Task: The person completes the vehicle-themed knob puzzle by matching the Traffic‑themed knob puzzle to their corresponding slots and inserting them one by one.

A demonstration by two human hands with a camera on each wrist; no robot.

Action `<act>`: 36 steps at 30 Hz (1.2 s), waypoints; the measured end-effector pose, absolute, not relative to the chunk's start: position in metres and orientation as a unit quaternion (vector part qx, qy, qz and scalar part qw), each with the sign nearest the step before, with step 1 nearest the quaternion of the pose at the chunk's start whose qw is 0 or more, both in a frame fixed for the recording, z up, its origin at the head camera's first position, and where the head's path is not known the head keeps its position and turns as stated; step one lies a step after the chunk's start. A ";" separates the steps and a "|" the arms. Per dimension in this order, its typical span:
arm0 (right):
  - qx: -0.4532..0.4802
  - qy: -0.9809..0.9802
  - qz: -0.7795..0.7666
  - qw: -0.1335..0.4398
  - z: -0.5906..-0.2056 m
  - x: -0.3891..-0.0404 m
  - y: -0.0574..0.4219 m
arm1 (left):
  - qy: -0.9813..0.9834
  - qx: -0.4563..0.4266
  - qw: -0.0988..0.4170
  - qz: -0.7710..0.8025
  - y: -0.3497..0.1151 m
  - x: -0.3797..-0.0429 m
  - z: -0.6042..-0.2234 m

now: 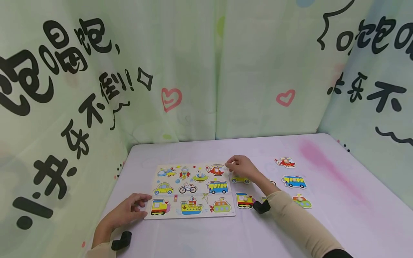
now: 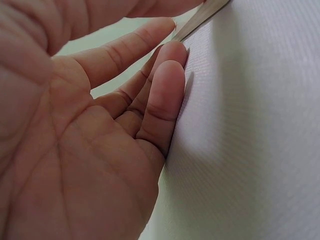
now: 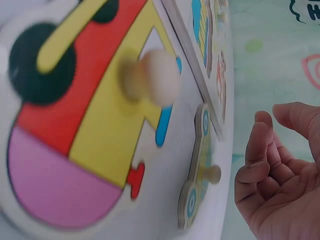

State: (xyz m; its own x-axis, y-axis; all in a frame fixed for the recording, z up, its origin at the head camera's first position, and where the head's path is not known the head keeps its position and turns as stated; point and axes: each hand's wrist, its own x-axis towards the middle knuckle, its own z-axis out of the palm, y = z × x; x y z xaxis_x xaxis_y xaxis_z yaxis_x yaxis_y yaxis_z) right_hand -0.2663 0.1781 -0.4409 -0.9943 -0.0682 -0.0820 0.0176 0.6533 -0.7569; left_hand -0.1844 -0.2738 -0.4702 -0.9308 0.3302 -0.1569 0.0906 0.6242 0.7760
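Observation:
A pale puzzle board (image 1: 190, 216) with vehicle pictures lies flat on the table. My left hand (image 1: 129, 208) rests at its left edge, thumb and forefinger tips touching the rim and the other fingers loosely bent. Above the upper right corner hovers my right hand (image 1: 242, 166), with a gap between thumb and forefinger and nothing held. Beneath it lies a yellow car piece (image 1: 240, 180) with a wooden knob. A train piece (image 3: 100, 130), also knobbed, fills much of the right wrist view; from the head it sits right of the board (image 1: 244, 200).
Farther right lie a red helicopter piece (image 1: 285, 162), a blue bus piece (image 1: 294, 181) and a green submarine piece (image 1: 302, 201). My right forearm partly covers other pieces. Printed curtains (image 1: 258, 71) stand behind the white table (image 1: 338, 215).

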 end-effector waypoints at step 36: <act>0.078 0.910 -0.408 0.019 -0.440 -0.269 0.288 | 0.890 0.127 0.145 0.412 -0.273 -0.183 -0.469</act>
